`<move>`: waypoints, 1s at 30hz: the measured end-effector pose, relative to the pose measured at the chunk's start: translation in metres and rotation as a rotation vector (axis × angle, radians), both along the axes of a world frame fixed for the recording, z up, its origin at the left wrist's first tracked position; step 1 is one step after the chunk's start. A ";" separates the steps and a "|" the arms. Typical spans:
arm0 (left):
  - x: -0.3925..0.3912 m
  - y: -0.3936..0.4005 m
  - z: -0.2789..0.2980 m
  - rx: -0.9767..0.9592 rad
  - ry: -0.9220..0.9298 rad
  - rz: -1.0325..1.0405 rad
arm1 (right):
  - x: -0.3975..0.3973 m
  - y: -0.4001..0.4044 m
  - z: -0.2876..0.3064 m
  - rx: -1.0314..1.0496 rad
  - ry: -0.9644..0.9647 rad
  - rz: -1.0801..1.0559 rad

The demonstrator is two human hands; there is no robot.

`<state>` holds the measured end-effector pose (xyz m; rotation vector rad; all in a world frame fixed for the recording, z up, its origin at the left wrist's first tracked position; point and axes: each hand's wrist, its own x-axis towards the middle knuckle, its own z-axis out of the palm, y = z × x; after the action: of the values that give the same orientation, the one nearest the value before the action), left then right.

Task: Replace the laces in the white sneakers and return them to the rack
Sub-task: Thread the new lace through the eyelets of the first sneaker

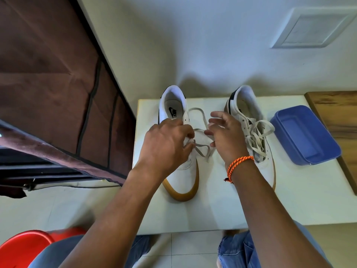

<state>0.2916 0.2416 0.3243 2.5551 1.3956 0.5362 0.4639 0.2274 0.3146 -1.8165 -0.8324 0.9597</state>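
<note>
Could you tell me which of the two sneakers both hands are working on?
The left sneaker, beside the brown rack cover; the right sneaker by the blue container sits untouched.

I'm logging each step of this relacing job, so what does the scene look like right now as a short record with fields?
surface: white table
left sneaker: lace partly loose, looping over the table
right sneaker: laced, ends loose
left hand: pinches the lace at the left sneaker's eyelets
right hand: fingers spread, a lace strand at its fingertips; grip unclear
beside right sneaker: blue plastic container
wrist: orange braided bracelet
</note>
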 end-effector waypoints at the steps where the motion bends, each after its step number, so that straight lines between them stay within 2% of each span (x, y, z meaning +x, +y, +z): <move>1: 0.002 -0.001 0.000 -0.002 0.007 0.006 | 0.001 0.000 0.000 0.010 -0.036 -0.004; 6: 0.005 -0.002 0.002 -0.075 -0.002 0.036 | 0.001 0.000 -0.002 0.031 -0.099 -0.010; 9: 0.005 -0.001 0.007 -0.186 -0.082 0.087 | 0.000 0.000 -0.003 0.039 -0.106 -0.005; 12: -0.001 0.007 0.011 -0.334 -0.260 0.195 | 0.000 0.000 -0.004 0.052 -0.087 -0.002; 15: -0.013 0.020 0.012 -0.468 -0.512 0.263 | 0.000 0.000 -0.004 0.059 -0.060 -0.007; 22: -0.041 0.038 0.021 -0.558 -0.968 0.499 | -0.010 -0.002 0.006 0.104 -0.007 0.025; 26: -0.054 0.044 0.025 -0.592 -1.210 0.644 | -0.025 -0.009 0.020 0.273 0.034 0.210; 30: -0.055 0.044 0.029 -0.612 -1.319 0.666 | -0.045 -0.017 0.021 0.250 0.000 0.399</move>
<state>0.2363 0.2856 0.3535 0.7842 1.3889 1.2746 0.4184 0.2101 0.3355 -1.4637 -1.2860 1.0484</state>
